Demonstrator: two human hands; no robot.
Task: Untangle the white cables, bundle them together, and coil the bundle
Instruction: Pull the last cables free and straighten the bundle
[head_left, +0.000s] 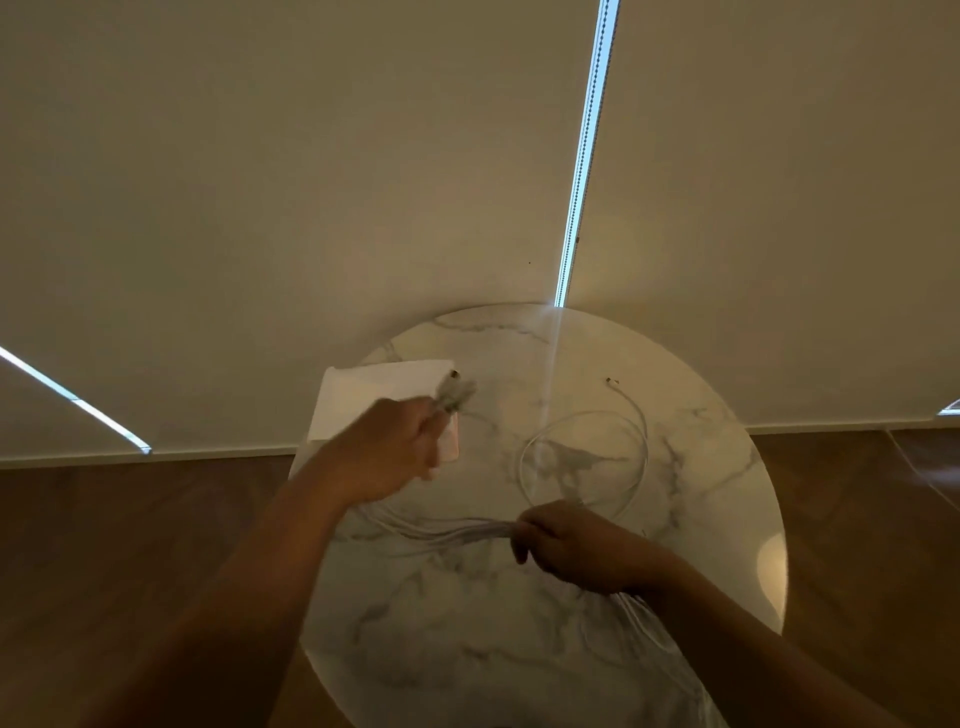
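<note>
Left hand (395, 447): fingers curled round the cable ends (453, 394), raised over the far left part of the table. The hand and the ends are blurred; the plug type cannot be read. A pale object just below the fingers is too smeared to identify.

Right hand (576, 551): closed in a fist round the white cables (467, 535), gripping several strands together near the table centre. From the fist the strands run left and pass under the left forearm. More strands leave the wrist side and trail toward the near right, where the frame edge cuts them off.

A loop (584, 457) of the same cable lies flat on the table just beyond the right hand. One loose connector (613, 382) rests further off, apart from both hands.

A white sheet (379, 389) lies at the far left rim, partly covered by the left hand and overhanging the edge.

The round marble table (701, 519) shows bare surface at the right and at the near centre. Its near rim is out of view. Closed blinds (311, 182) with narrow light gaps stand behind it. Wooden floor (104, 571) lies on both sides.
</note>
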